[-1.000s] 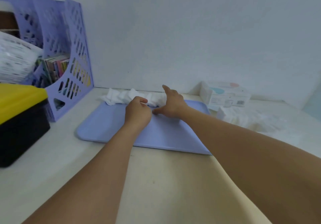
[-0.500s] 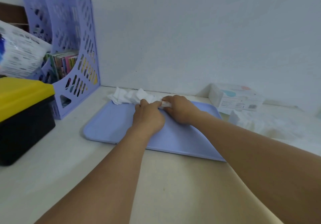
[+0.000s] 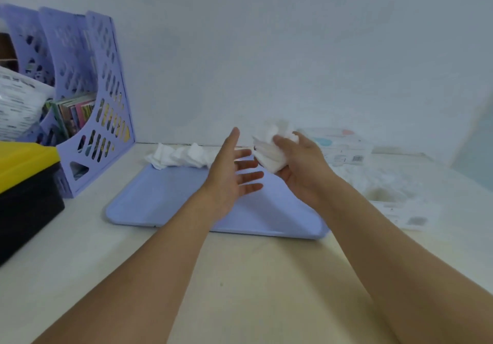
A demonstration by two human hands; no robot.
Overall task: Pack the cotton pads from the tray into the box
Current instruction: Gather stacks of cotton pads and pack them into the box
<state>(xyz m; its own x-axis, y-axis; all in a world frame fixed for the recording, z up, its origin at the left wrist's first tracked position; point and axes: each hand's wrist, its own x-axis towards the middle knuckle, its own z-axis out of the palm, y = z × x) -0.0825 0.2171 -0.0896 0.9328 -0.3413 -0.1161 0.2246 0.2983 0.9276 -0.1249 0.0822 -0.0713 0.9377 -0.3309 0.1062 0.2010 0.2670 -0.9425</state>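
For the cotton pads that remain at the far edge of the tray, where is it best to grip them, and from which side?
The remaining cotton pads lie in a loose row along the far left rim of the tray. Probably best to come from above with the open left hand, fingers closing across the row's middle, since the right hand already holds a bunch. The wall behind likely blocks a rear approach.

One camera only, worn on the person's head, looking forward and down across the table point(image 3: 240, 277) toward the far wall point(image 3: 293, 50). It sits close above both forearms, wide-angled, edges bending outward.
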